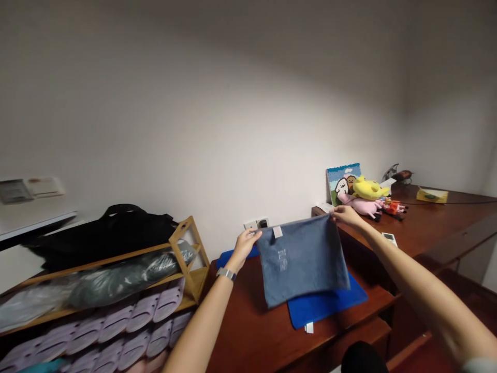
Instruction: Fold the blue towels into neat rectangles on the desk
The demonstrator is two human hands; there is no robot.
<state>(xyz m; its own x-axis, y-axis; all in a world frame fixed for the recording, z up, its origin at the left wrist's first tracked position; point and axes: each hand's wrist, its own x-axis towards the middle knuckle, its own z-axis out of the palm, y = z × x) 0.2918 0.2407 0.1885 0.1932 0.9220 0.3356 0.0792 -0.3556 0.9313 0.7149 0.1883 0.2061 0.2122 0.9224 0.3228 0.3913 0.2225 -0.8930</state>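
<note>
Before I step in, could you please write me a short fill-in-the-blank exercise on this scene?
1. The left hand and the right hand hold the grey-blue cloth by its two ____ corners.
2. The wristband is worn on the person's ____ wrist.
3. Lying on the wooden surface, partly hidden behind the held cloth, is a second cloth, coloured bright ____.
4. The uppermost plush toy, above the pink one, is ____.

Missing words: upper; left; blue; yellow.

Head-worn view, forward and down.
</note>
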